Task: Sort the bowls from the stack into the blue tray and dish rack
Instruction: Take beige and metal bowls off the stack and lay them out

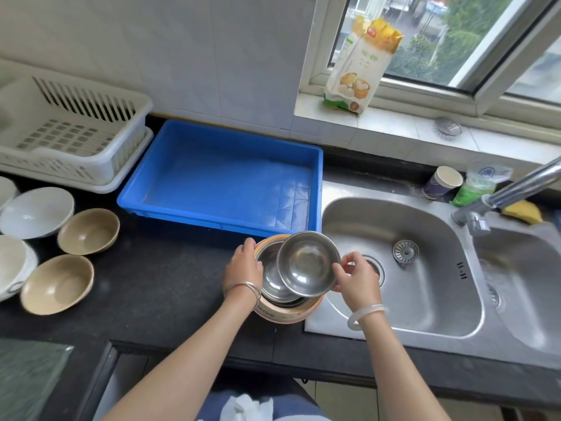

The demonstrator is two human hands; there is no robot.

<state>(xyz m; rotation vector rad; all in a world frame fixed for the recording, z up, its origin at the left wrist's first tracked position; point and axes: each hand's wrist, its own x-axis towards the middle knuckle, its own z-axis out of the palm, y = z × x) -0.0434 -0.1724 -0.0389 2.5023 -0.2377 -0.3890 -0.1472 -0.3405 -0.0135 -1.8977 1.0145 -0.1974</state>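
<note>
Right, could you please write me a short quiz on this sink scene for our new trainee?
1. True or false: the blue tray already holds a bowl.
2. What does the right hand pinch? A) steel bowl B) white bowl C) paper cup
3. How many tan bowls sit on the counter left of the stack?
Key: 1 false; 2 A; 3 two.

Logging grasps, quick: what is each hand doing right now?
Left hand: holds the rim of the bowl stack.
Right hand: pinches the top steel bowl by its edge.
</note>
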